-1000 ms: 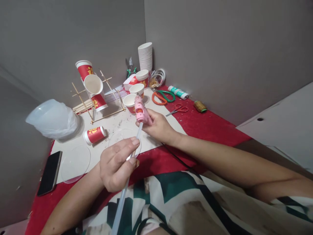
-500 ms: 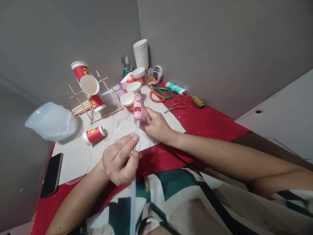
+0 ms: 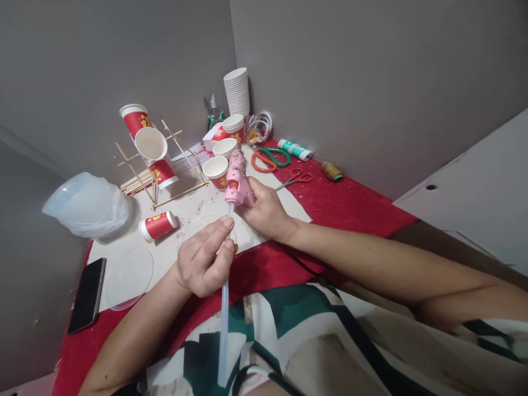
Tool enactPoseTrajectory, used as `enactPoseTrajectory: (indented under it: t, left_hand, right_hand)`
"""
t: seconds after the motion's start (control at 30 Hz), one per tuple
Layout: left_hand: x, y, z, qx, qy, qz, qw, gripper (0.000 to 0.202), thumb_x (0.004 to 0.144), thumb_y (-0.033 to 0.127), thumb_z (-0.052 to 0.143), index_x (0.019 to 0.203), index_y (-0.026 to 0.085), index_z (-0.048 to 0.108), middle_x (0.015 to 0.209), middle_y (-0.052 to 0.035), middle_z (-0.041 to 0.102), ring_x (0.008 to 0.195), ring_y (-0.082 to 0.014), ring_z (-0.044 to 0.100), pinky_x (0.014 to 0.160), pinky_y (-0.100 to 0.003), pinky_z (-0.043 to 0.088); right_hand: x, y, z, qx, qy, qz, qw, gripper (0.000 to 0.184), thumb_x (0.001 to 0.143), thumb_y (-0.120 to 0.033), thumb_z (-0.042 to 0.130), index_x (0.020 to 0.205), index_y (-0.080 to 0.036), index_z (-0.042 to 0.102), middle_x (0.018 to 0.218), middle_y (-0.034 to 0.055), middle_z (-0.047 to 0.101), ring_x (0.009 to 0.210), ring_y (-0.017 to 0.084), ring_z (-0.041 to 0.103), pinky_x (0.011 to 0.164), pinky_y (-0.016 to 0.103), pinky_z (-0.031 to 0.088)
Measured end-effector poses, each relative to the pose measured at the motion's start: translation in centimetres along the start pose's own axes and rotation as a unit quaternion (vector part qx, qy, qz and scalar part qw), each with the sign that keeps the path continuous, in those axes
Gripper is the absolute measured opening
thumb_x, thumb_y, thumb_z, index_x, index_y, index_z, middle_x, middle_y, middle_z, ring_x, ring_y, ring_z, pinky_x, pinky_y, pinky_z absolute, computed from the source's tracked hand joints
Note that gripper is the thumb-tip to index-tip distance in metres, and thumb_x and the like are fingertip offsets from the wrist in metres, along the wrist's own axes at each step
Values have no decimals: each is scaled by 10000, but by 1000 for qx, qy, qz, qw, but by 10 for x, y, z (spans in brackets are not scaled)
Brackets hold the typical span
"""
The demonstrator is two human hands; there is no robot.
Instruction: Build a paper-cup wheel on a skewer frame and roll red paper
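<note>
A pink hot glue gun [image 3: 236, 186] sits in the grip of my right hand [image 3: 270, 212], its crusted nozzle end pointing away from me. My left hand [image 3: 207, 257] pinches a long translucent glue stick [image 3: 224, 335] between thumb and fingers. The upper end of the stick meets the back of the glue gun, and its lower end hangs down over my patterned clothing. Behind the gun stand red and white paper cups [image 3: 215, 168]. Another paper cup [image 3: 158, 226] lies on its side to the left of my hands.
At the back left, a stick frame [image 3: 180, 196] surrounds several joined cups [image 3: 151, 144]. A plastic bag [image 3: 93, 206], a phone [image 3: 87, 295] and a clear lid [image 3: 129, 278] lie left. Scissors [image 3: 297, 177] and a thread spool [image 3: 332, 171] lie right. Grey walls [image 3: 371, 71] enclose the table.
My left hand has moved up toward the glue gun with the glue stick, whose lower end now shows. Less of the stick shows between hand and gun. My right hand has barely moved.
</note>
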State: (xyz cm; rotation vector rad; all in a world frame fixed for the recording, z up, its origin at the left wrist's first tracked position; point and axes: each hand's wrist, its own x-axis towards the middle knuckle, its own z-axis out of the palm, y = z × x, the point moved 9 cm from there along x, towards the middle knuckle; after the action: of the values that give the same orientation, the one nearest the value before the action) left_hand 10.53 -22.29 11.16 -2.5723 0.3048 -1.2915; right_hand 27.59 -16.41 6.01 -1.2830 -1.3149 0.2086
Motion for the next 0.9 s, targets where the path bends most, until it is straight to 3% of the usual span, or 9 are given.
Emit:
enactPoseTrajectory:
  t: [0.1,0.2,0.23,0.3,0.37,0.4,0.47,0.57,0.9]
  left_hand:
    - [-2,-14,4,-17,12,-87,996,389,851,22,713,1207,162,640,1325,-191,697,1250,-287,677,984,-405,626]
    - [-7,-46,7,-109,30,-293,949,398,927,90,644,1309,191,604,1275,-158,722,1191,-246,711,987,-389,615]
    - [-13,-57,12,-177,31,-382,907,338,953,148,632,1288,189,613,1209,-143,746,1114,-232,743,946,-368,629]
    - [-27,-66,32,-330,15,-537,777,269,969,309,654,1204,178,638,1049,-108,780,925,-211,784,827,-327,651]
    - [-35,-60,49,-443,-1,-619,648,329,911,429,730,1102,172,652,901,-72,786,765,-191,779,730,-297,648]
    - [-36,-56,55,-477,-3,-639,604,355,872,449,772,1054,169,653,842,-56,780,710,-179,767,702,-284,642]
    - [-37,-51,61,-510,5,-661,551,374,799,438,845,959,164,645,738,-23,755,622,-151,735,648,-254,627]
    - [-42,-48,66,-519,16,-683,514,400,733,423,896,856,163,618,639,4,713,529,-127,686,556,-216,589]
    - [-44,-40,74,-565,7,-682,464,379,756,430,865,808,154,611,613,-10,706,441,-111,633,455,-184,518]
  right_hand:
    - [3,1,-7,-22,14,-22,999,222,852,-410,629,915,-247,493,851,57,671,762,234,630,708,348,491]
    - [7,3,-14,-54,32,-45,997,290,868,-486,631,953,-243,499,874,70,662,806,255,629,732,371,496]
    - [8,4,-16,-64,37,-49,996,301,871,-502,628,938,-244,488,864,71,654,807,259,628,732,376,495]
    - [10,6,-18,-79,45,-50,995,312,880,-516,617,901,-249,457,842,68,635,796,261,624,721,378,492]
    - [10,6,-19,-87,49,-52,994,322,890,-522,607,884,-253,430,828,65,619,782,257,617,708,375,486]
    - [9,5,-19,-89,49,-55,993,324,894,-523,604,885,-254,424,830,65,615,785,257,616,710,374,483]
    - [8,2,-17,-94,43,-61,993,327,896,-527,605,895,-254,424,839,64,613,799,258,613,717,371,477]
    - [5,-1,-14,-107,33,-67,991,333,908,-550,586,906,-256,429,858,68,620,806,255,605,712,365,469]
    - [2,-4,-11,-130,24,-74,989,325,916,-545,579,882,-259,429,820,54,623,751,235,598,655,340,434]
